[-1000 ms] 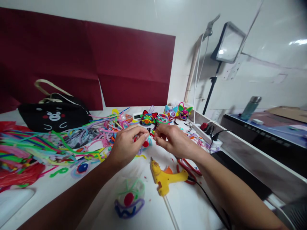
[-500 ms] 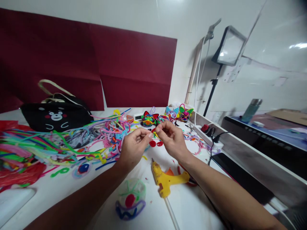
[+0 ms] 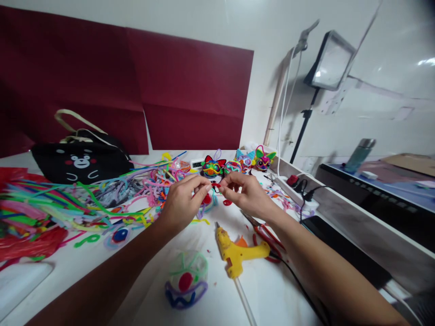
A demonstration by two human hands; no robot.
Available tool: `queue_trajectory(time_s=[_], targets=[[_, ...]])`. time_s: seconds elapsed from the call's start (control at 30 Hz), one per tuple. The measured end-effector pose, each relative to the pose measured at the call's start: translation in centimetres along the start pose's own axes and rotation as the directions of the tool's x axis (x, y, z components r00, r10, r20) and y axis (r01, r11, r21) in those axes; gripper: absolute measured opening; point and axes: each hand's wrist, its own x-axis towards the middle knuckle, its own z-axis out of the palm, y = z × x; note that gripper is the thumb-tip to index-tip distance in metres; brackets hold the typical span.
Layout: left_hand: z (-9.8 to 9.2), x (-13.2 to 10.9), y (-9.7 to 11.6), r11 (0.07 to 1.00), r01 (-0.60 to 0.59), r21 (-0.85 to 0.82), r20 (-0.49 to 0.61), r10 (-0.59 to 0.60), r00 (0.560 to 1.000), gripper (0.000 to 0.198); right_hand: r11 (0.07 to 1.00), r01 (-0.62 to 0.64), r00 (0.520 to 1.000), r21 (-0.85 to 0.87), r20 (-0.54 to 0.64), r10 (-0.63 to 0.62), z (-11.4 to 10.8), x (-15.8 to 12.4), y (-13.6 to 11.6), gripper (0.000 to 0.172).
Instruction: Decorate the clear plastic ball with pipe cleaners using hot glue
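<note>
Red strip (image 3: pixel 216 184), long axis sideways, roughly level

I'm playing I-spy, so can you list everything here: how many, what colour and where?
piece: one, red, middle
glue gun: one, yellow, middle
scissors: one, red-handled, beside glue gun
clown face: one, multicoloured, front
disc: one, blue, left
toys: four, multicoloured, back
pipe cleaners: many, multicoloured, left
bag: one, black, back left
wall sheet: count unclear, dark red, back
lamp: one, black-rimmed, back right
bottle: one, greenish, far right
power strip: one, white, right
slab: one, black, right
cables: several, black, white, right
table: one, white, underneath
bits: uncountable, mixed, across table
left hand: one, bare, at piece
right hand: one, bare, at piece
</note>
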Motion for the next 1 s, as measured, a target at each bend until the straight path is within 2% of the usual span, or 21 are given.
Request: queue_trajectory(time_s=[0.13,0.23,0.37,0.53,0.63,0.77,0.9,1.0], targets=[[-0.2,0.0,0.1,0.967,-0.178,0.181,0.022,0.177,0.984,0.019,0.989,0.056,0.998,-0.135,0.002,-0.056,0.0,-0.2,-0.6,0.007],[-0.2,0.0,0.2,0.925,-0.260,0.275,0.043,0.258,0.965,0.024,0.981,0.051,0.999,-0.185,0.002,-0.051,0.1,-0.3,-0.9,0.005],[-0.2,-0.1,0.3,0.896,-0.310,0.317,0.061,0.307,0.950,0.026,0.979,0.038,0.999,-0.200,0.029,-0.032,0.1,-0.3,-0.9,0.009],[0.0,-0.2,0.3,0.898,-0.310,0.311,0.089,0.297,0.951,0.024,0.975,0.062,0.997,-0.213,0.067,-0.049,-0.1,-0.3,-0.8,0.011],[0.3,-0.3,0.2,0.909,-0.296,0.295,0.057,0.292,0.955,0.021,0.992,0.019,1.000,-0.124,-0.002,-0.020,0.3,-0.3,-0.7,0.010],[0.6,-0.5,0.1,0.952,-0.224,0.210,-0.045,0.238,0.970,0.014,0.991,-0.071,0.985,0.110,-0.147,0.086,1.3,-0.3,-0.2,0.011],[1.0,-0.8,0.2,0.966,-0.191,0.172,-0.111,0.212,0.971,0.011,0.921,-0.136,0.962,0.365,-0.174,0.211,2.2,-0.3,0.0,0.015],[1.3,-1.0,0.5,0.967,-0.190,0.168,-0.137,0.214,0.967,0.012,0.863,-0.161,0.941,0.479,-0.188,0.280,2.6,-0.4,-0.1,0.015]])
